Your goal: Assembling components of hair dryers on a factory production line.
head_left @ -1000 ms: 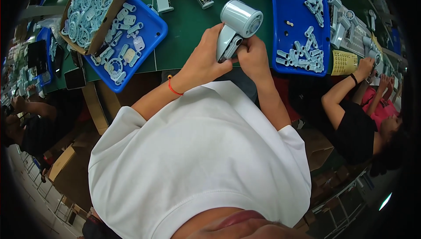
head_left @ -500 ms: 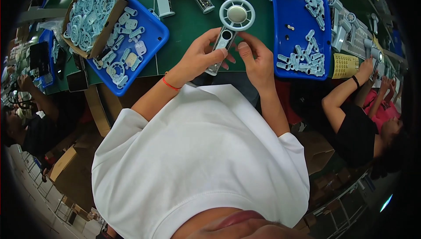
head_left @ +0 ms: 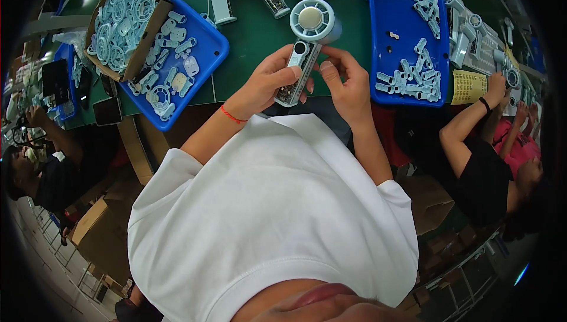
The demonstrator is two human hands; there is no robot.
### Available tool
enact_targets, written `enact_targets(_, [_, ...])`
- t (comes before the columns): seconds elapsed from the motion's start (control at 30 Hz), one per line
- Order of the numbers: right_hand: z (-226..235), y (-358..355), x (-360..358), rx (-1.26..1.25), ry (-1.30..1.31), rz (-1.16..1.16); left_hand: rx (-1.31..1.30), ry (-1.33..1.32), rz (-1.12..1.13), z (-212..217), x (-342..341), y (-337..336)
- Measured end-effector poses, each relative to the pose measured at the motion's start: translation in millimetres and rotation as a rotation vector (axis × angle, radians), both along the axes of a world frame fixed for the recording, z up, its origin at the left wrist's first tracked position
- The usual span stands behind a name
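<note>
A pale blue handheld fan (head_left: pixel 310 18) with a round, spoked head is held upright over the table's front edge. Its handle (head_left: pixel 287 94) is uncovered on one side, showing electronic parts inside. My left hand (head_left: pixel 269 80) is closed around that handle, its thumb pressing near a small light blue panel with a dark round opening (head_left: pixel 299 50). My right hand (head_left: pixel 349 85) is just right of the handle, its fingers apart and curved toward the fan's neck. Whether its fingertips touch the fan is unclear.
At left, a blue tray (head_left: pixel 217 56) bears loose pale blue plastic parts and a cardboard box (head_left: pixel 140 56) full of rings. Another blue tray (head_left: pixel 381 32) with small clips lies at right. More fan bodies (head_left: pixel 221 3) lie at the back. Co-workers sit on both sides.
The fan has turned slightly in my left hand, so more of the head's side and the handle's inner parts show. Its head has shifted a little left. My right hand stays close by.
</note>
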State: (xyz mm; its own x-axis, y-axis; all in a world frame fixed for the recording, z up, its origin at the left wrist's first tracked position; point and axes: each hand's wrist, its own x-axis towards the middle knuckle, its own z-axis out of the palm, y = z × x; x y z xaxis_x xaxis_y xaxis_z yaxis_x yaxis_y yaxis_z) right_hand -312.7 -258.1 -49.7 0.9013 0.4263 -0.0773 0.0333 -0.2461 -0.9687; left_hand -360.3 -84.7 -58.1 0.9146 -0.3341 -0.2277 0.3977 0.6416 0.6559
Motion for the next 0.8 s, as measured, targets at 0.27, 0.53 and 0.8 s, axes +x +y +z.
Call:
enact_targets(0.27, [-1.1, 13.1, -0.8, 0.090, 0.213, -0.033, 1.330, -0.520, 0.292, -8.7, -4.3, -16.0])
enact_targets(0.53, [-4.7, 19.8, -6.1, 0.009, 0.155, -0.112, 1.337, -0.471, 0.260, -9.8, -6.2, -21.5])
enact_targets(0.8, [4.5, 19.8, -15.0, -0.012, -0.105, -0.088, 1.330, -0.470, 0.276, -12.7, -3.7, -22.3])
